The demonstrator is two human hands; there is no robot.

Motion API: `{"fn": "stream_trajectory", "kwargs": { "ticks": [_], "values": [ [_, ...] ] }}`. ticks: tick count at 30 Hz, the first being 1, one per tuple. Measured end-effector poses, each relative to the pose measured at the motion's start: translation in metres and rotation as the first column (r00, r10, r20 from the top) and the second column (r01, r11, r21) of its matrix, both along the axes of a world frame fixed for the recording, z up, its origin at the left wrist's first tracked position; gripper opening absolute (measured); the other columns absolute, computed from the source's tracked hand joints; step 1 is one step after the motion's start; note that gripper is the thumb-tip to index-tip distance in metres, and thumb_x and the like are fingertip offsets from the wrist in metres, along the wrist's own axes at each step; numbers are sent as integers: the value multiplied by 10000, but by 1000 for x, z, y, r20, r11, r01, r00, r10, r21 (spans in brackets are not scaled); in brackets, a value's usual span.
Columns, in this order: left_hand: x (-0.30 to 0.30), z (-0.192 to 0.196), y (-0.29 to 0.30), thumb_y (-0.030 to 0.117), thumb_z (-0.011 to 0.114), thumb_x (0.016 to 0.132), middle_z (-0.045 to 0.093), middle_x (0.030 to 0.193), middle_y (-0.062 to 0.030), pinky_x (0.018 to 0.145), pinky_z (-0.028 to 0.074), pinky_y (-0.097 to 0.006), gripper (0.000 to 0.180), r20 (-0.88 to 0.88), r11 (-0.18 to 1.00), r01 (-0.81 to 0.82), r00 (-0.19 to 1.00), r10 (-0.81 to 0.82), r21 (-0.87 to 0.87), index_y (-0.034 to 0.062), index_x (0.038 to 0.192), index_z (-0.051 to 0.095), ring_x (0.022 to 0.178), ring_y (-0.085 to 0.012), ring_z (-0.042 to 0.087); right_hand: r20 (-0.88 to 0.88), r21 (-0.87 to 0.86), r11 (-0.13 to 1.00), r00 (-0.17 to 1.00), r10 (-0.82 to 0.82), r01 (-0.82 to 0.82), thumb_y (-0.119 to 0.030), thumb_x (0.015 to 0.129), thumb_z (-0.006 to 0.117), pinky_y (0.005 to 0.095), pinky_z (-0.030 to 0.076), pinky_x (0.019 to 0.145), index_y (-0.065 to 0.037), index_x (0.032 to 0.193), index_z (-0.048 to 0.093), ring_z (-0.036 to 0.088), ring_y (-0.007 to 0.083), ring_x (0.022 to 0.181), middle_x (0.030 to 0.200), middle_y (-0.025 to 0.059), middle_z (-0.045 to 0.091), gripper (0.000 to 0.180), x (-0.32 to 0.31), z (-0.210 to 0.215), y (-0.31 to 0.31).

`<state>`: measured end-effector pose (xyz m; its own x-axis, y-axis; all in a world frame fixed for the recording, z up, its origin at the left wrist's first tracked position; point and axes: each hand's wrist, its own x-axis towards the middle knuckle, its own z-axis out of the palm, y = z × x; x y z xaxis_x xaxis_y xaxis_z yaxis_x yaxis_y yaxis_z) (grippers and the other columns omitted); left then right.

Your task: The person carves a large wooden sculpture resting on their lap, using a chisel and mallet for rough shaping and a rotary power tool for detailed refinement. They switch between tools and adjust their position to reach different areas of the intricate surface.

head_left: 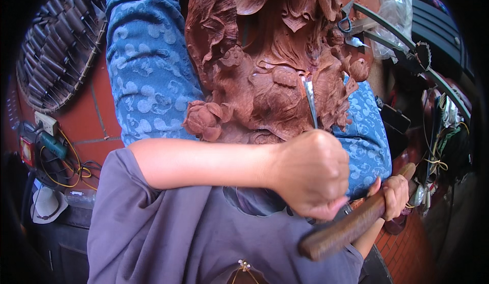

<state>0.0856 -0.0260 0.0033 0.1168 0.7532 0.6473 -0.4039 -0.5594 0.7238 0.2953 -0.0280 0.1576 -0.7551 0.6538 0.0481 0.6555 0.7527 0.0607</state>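
Wood carving (275, 95): reddish brown throughout, darker in the recesses. Chisel (310, 101): silvery grey blade. Mallet (346, 226): mid-brown, with darker patches. Trousers (147, 75): blue, patterned with paler blue, rounded leaf-like shapes on both legs. Shirt (153, 223): plain greyish purple. Floor tiles (86, 123): brick red, joints greyish. Tool handles (57, 45): dark brown, near black in places from where I stand. Hat (47, 202): off-white, dark band. Power socket (47, 122): cream. Cable (76, 157): bright yellow. Plastic bag (395, 14): translucent, with whitish glints.
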Motion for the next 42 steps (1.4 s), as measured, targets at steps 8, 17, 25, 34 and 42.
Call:
{"fn": "stream_trajectory", "kwargs": {
  "ticks": [8,17,25,34,42],
  "values": [
    [1,5,-2,208,619,645,408,566,-36,424,382,-346,229,40,994,3,999,1,-111,100,542,445,497,-220,469,-85,-23,999,996,23,-25,-38,769,692,349,439,458,-32,827,436,498,226,478,598,109,505,263,2,5,7],
    [1,17,7,182,598,668,490,479,-109,443,420,-394,257,23,968,6,1000,0,-249,64,458,507,455,-297,519,-3,-3,1000,1000,-8,8,-12,758,688,367,450,490,-30,843,446,525,239,516,610,112,510,257,6,5,12],
    [2,9,7,177,615,658,453,533,-46,436,407,-357,186,7,984,-29,1000,31,-177,86,538,505,482,-236,495,-54,42,999,999,2,0,47,731,668,368,447,482,-19,849,436,523,247,518,625,119,519,268,12,-1,11],
    [3,5,6,176,606,651,463,504,-69,453,429,-374,209,30,984,14,1000,-9,-180,75,497,507,473,-266,509,-141,4,998,988,60,-60,46,720,677,391,477,514,-31,865,439,540,272,533,656,127,535,290,22,2,7],
    [-2,0,7,190,605,644,481,493,-67,466,440,-380,211,-16,989,48,999,-51,-142,74,491,519,482,-270,529,-134,-8,999,990,37,-38,63,707,665,409,481,510,-14,811,452,538,282,534,640,142,532,249,19,1,6]
  ]
}}
